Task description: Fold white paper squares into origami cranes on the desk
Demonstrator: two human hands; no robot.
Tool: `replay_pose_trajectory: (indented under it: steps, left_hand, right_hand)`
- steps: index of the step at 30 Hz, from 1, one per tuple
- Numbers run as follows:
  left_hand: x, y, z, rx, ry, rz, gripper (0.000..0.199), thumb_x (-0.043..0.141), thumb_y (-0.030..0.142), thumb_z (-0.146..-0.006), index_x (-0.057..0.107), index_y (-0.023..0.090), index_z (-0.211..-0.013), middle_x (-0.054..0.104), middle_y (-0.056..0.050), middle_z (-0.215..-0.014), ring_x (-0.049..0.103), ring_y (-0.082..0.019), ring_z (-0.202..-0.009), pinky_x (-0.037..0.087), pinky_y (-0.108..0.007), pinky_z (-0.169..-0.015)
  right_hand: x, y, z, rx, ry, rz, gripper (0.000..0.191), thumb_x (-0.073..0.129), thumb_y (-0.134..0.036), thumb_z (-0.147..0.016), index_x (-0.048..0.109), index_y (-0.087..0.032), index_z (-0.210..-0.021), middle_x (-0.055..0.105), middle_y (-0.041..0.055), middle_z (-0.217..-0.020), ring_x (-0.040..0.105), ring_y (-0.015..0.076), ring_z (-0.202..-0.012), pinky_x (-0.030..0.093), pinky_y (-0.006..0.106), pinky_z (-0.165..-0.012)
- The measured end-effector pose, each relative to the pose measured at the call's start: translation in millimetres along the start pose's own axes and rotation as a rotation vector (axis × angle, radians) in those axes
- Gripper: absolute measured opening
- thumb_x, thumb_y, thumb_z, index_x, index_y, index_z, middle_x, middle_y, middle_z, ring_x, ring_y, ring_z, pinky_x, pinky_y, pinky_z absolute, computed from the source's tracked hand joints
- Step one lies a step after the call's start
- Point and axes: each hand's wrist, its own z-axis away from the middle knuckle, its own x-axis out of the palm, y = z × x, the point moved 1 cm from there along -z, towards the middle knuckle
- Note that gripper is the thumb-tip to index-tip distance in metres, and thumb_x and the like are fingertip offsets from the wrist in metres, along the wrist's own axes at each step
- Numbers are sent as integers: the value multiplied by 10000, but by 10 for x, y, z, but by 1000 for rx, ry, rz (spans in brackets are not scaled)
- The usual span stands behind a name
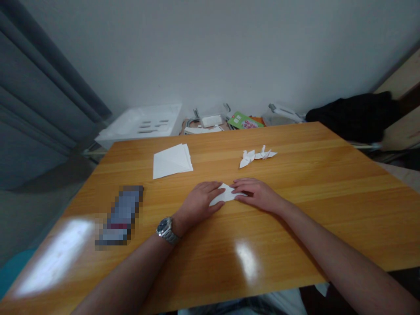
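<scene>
A small piece of folded white paper (227, 194) lies on the wooden table between my two hands. My left hand (202, 202) grips its left end, fingers over the far side and thumb along the near edge. At the right end, my right hand (256, 192) holds the paper with its fingertips and thumb. Fingers cover both ends, so the full shape of the folds is hidden. Just beyond my right hand stand two folded paper cranes (248, 157), side by side and touching or nearly so. A stack of white paper sheets (171, 162) rests farther back on the left.
A phone (123, 214), blurred out, lies left of my left forearm. Behind the table's far edge are a white foam tray (144, 120), a green booklet (244, 121) and assorted loose items. Dark cloth (354, 116) is heaped at the back right; a grey curtain (39, 87) hangs left.
</scene>
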Motion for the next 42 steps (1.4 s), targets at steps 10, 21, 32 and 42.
replay_pose_trajectory:
  steps: [10, 21, 32, 42]
  left_hand:
    - [6, 9, -8, -11, 19, 5, 363, 573, 327, -975, 642, 217, -1314, 631, -112, -1378, 607, -261, -1242, 480, -457, -1075]
    - [-16, 23, -8, -20, 22, 10, 361, 585, 314, -961, 646, 211, -1302, 630, -114, -1376, 609, -264, -1236, 482, -458, -1074]
    - [3, 5, -3, -21, 40, 15, 351, 589, 308, -957, 652, 217, -1290, 637, -106, -1370, 619, -260, -1223, 488, -460, -1068]
    - [6, 1, -5, -25, 35, 24, 370, 602, 317, -949, 644, 226, -1305, 637, -105, -1371, 617, -261, -1231, 488, -463, -1073]
  right_hand:
    - [-9, -31, -3, 0, -2, 0, 159, 669, -252, -933, 763, -243, -1061, 750, 76, -1181, 675, 231, -1143, 514, 423, -1026]
    - [-8, -48, -8, 11, -10, -17, 194, 679, -255, -924, 753, -245, -1103, 737, 87, -1185, 663, 232, -1149, 509, 411, -1024]
    - [-6, -26, -12, -15, -23, 0, 189, 637, -251, -952, 743, -240, -1108, 738, 82, -1196, 660, 230, -1161, 503, 419, -1028]
    - [-24, -48, -22, 0, -23, -2, 216, 690, -248, -911, 749, -241, -1119, 753, 87, -1172, 680, 238, -1139, 513, 429, -1024]
